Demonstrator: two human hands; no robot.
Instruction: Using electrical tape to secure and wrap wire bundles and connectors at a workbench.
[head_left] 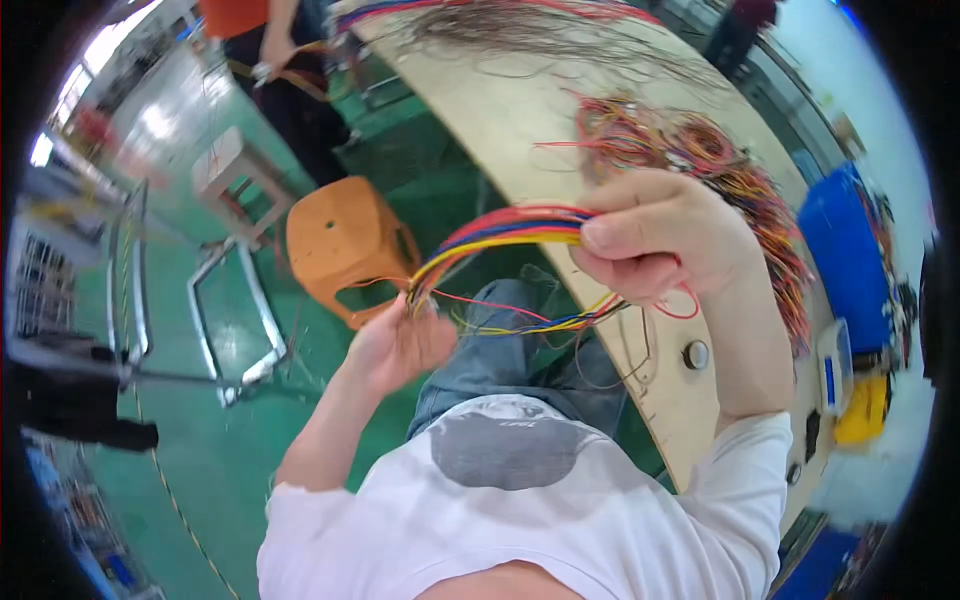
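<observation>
A bundle of coloured wires, with red, blue, yellow and black strands, arches between my two hands above my lap. My right hand grips its right end, thumb pressed over the strands. At the lower left end my left hand closes around the wires, its fingers slightly blurred. Loose wire ends hang below my right hand and trail toward the table edge. Part of the bundle is hidden inside each hand.
On the wooden table to my right lie coiled wire bundles, a heap of coloured wires, thin dark wires and a small round object. A blue bin stands beyond. An orange stool and another person are ahead left.
</observation>
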